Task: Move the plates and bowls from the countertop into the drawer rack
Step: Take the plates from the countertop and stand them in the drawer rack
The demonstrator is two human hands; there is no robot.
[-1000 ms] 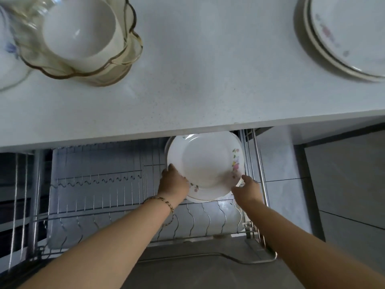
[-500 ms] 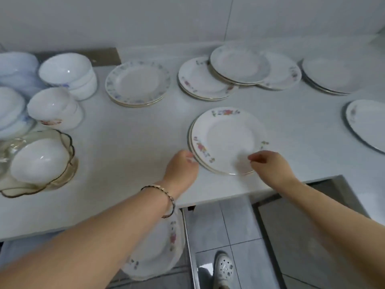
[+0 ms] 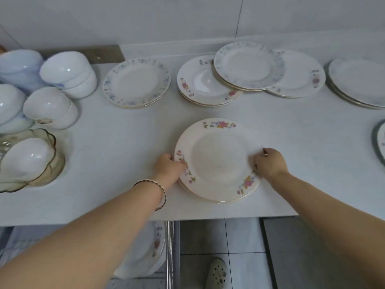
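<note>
Floral plate (image 3: 218,159) gripped by left hand (image 3: 169,166), right hand (image 3: 270,162); drawer rack (image 3: 171,247) holds another plate (image 3: 150,251).

Racked plate (image 3: 155,245) mostly hidden behind left forearm (image 3: 83,236) and countertop (image 3: 125,155) edge; far-right plate (image 3: 380,140) and glass bowl (image 3: 48,170) cut off at the edges; left hand (image 3: 168,166) fingertips tucked under floral plate (image 3: 218,159) rim, unseen; shoe (image 3: 216,274) cropped below.

White wall (image 3: 145,19) behind, one thin dark seam running down it, soft even light. Pale countertop (image 3: 116,147) stretches right across; below its front edge, light grey floor tiles (image 3: 241,236) sit beside a darker grey cabinet front (image 3: 316,255).
</note>
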